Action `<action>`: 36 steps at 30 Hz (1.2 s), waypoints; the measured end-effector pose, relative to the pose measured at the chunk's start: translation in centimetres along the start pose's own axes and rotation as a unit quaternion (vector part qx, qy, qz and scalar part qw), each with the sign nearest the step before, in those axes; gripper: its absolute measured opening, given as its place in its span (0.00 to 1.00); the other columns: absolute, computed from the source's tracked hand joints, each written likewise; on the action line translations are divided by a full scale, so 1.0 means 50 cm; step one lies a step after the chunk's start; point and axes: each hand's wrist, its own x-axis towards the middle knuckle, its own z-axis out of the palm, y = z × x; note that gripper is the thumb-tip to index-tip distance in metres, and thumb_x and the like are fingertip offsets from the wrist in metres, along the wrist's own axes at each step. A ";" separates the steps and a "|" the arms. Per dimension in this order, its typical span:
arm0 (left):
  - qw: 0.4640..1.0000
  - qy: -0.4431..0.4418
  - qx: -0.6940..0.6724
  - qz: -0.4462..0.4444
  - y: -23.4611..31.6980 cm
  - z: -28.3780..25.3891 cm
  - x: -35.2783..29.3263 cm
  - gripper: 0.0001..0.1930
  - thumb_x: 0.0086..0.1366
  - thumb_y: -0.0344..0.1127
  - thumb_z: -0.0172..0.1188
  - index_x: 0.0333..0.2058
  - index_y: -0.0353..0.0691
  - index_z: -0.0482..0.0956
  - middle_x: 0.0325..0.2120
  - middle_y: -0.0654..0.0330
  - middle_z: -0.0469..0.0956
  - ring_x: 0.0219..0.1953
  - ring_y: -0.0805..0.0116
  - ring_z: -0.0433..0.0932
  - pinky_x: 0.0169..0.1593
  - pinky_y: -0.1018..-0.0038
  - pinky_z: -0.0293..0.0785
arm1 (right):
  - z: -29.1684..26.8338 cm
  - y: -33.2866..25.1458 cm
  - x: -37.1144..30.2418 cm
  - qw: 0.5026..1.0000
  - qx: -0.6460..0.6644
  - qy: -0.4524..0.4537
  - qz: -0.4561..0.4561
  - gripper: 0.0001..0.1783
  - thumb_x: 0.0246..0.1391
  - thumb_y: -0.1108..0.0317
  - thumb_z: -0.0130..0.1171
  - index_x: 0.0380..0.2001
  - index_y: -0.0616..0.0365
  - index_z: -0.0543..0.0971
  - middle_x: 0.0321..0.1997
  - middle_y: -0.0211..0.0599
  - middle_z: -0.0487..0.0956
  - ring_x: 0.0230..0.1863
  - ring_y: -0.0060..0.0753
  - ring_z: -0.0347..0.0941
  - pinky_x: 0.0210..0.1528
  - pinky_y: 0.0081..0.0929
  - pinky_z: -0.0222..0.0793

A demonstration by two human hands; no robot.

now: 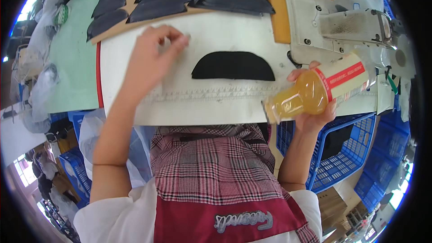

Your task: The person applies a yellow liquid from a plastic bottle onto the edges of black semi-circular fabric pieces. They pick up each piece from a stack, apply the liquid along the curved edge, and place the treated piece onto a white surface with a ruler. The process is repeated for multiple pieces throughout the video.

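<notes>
Gripping bottle near machine: right fingers. Left fingers' grip unclear. Black piece between.

A bottle of yellow-orange liquid with a red-banded cream label is being held aslant in the right hand, neck pointing left. A black half-moon piece is lying flat to its left, curved edge facing away.

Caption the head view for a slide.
Right hand grips a tilted bottle of yellow liquid; left hand near a black half-oval piece.
</notes>
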 end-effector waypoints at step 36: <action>0.991 0.070 0.005 0.115 -0.003 0.073 -0.089 0.03 0.52 0.26 0.53 0.25 0.39 0.68 0.23 0.65 0.66 0.32 0.70 0.64 0.46 0.71 0.53 | 0.033 -0.093 0.020 0.805 -0.553 0.045 -0.212 0.20 0.36 0.69 0.68 0.36 0.63 0.75 0.32 0.34 0.77 0.32 0.26 0.74 0.36 0.23 0.72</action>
